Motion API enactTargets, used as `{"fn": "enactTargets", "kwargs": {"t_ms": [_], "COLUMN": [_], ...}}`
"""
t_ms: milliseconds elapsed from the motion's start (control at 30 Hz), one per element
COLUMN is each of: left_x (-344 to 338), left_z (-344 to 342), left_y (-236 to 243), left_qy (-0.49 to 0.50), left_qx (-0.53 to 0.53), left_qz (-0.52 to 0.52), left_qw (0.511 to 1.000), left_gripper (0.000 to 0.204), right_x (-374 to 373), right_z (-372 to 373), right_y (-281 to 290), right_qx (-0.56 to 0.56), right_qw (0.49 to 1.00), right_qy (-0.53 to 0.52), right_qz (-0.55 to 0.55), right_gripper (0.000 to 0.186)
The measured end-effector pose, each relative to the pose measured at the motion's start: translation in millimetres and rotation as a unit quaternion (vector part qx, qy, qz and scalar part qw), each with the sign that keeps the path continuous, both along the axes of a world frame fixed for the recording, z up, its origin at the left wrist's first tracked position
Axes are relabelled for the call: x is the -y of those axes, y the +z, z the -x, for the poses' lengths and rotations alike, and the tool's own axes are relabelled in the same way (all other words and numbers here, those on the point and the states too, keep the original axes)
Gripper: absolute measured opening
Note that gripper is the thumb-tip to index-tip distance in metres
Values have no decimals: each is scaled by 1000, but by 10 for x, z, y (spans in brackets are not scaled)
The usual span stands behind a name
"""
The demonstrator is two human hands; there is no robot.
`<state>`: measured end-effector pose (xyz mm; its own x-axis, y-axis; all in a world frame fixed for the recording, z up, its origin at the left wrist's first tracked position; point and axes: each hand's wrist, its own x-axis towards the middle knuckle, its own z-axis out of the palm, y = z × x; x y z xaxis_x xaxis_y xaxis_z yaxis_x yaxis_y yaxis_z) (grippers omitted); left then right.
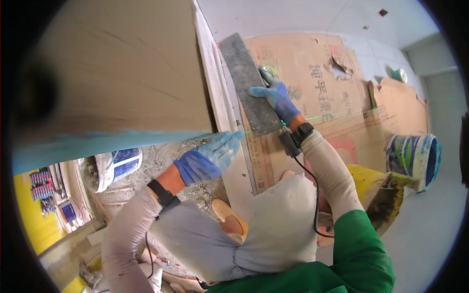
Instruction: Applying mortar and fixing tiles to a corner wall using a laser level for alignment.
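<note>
My right hand (pixel 278 97), in a blue glove, grips a long grey tile strip (pixel 242 63) by its right side; the strip is held at a slant along a white vertical edge (pixel 211 58). My left hand (pixel 210 156), also gloved, has its fingers stretched flat at that edge's lower end, just left of the strip's bottom and beside a large brown board (pixel 107 68) with a light-blue lower edge. Whether the left fingertips touch the edge I cannot tell. A thin green laser line crosses near the right wrist.
Cardboard sheets (pixel 312 53) cover the floor ahead, with a small roll (pixel 398 74) beyond. A striped bucket (pixel 405 161) and a dirty yellow container (pixel 371 185) stand at right. Another bucket (pixel 119 168) sits amid rubble at left. My feet and knees are below.
</note>
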<state>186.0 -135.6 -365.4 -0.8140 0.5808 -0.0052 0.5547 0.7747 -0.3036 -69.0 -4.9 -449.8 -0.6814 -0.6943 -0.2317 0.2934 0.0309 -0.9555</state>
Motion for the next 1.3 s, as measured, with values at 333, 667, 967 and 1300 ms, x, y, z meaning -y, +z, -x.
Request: {"fn": "enactTargets", "kwargs": {"t_ms": [333,667,967,1300], "left_x": [-32,44,626,696], "left_z": [-267,-224,-7,-13], "left_y": [-13,-308,-1404,-1771], "left_qy": [-23,-101,-194,-194], "left_qx": [-18,38,-268,-271], "left_qz": [-109,-54,567,506], "left_qw": [994,993,755,796], "left_gripper": [31,45,52,53], "right_x": [172,222,196,626], "right_z": [-43,-217,-104,-24], "right_y": [-1374,-1458,-1569,-1776], "right_qx": [-210,9,43,141], "right_qw": [977,998,994,989], "right_qy": [3,50,68,45], "right_qz": [-41,-23,-78,21], "right_gripper": [88,80,81,74]}}
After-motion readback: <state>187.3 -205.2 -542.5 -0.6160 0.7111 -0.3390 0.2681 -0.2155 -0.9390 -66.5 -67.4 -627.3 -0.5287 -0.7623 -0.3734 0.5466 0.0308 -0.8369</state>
